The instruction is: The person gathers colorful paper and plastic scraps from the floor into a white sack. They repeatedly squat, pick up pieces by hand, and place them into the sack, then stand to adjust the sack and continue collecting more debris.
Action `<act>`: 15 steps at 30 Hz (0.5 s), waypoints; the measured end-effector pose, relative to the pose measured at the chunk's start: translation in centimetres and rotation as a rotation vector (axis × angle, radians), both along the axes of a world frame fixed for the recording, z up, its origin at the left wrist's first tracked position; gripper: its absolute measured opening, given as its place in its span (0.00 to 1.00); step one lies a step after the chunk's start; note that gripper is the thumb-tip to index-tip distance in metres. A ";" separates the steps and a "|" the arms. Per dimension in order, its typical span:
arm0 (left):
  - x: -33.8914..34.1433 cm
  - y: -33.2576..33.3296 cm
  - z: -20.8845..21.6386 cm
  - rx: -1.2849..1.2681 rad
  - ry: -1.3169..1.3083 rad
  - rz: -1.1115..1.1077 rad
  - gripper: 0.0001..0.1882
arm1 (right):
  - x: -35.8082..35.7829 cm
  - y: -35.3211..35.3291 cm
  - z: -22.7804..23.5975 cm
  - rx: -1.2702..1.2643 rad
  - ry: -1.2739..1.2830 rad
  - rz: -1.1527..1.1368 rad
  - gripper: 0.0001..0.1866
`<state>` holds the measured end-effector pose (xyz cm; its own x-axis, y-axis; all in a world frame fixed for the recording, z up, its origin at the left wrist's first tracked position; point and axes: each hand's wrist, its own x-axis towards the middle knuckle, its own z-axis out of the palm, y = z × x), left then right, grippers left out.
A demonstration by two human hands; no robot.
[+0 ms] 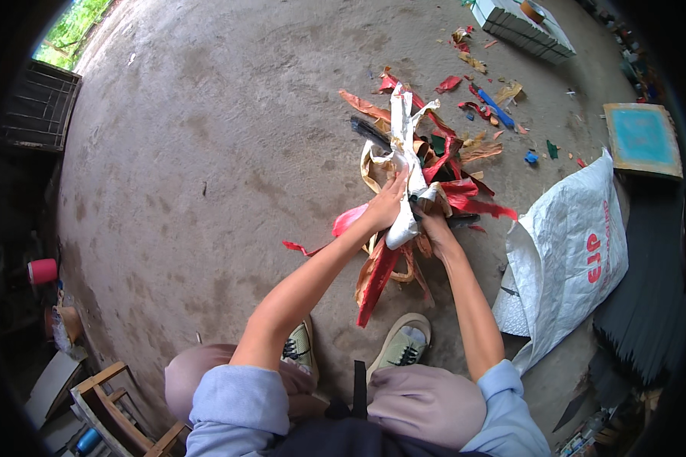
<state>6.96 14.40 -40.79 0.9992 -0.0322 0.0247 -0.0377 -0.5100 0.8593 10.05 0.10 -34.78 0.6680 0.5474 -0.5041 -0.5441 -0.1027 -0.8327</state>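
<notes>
Seemingly a workshop: concrete floor [168,198], stacked pale sheets [517,29], scattered colourful scraps [449,84]

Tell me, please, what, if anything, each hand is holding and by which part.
The left hand touches the white strip near its middle; the right hand is among scraps. Whether either grips is unclear.

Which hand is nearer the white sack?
Right. The right hand is at the scrap pile, left of the white sack and not touching it; the left hand is farther left, against the white strip.
</notes>
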 end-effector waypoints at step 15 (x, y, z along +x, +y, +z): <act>-0.1 -1.1 -0.4 -0.035 0.293 0.089 0.34 | 2.3 2.3 -3.5 -0.265 -0.052 -0.399 0.21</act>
